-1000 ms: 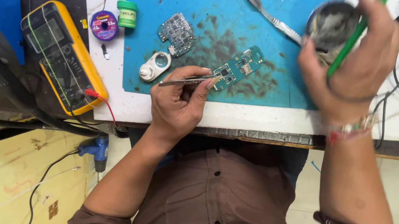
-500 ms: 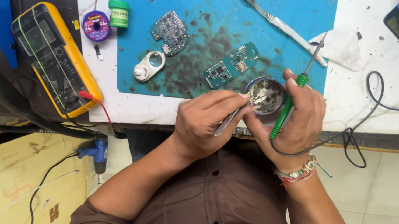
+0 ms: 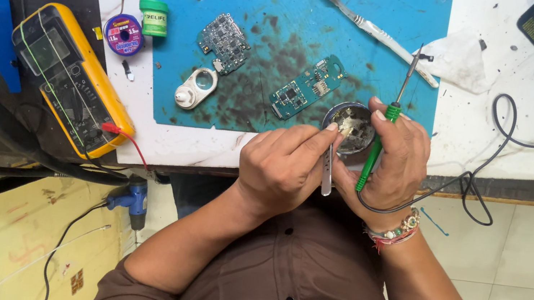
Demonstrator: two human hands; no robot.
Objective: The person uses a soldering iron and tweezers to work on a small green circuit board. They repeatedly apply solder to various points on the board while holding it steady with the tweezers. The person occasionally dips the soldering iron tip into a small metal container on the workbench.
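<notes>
Left hand (image 3: 282, 167) pinches tweezers (image 3: 327, 171) into the round tin (image 3: 351, 127) which the right hand (image 3: 393, 161) grips along with a green soldering iron (image 3: 380, 137), at the desk (image 3: 461, 126) edge, while the green circuit board (image 3: 306, 86) lies untouched on the blue mat (image 3: 371, 58), work seemingly early.

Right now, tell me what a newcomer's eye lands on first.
The two hands meet at the bench edge: the right hand holds a small round tin and a green soldering iron, the left hand tweezers. Behind them, boards lie on a stained blue mat; a yellow multimeter sits at left.
</notes>
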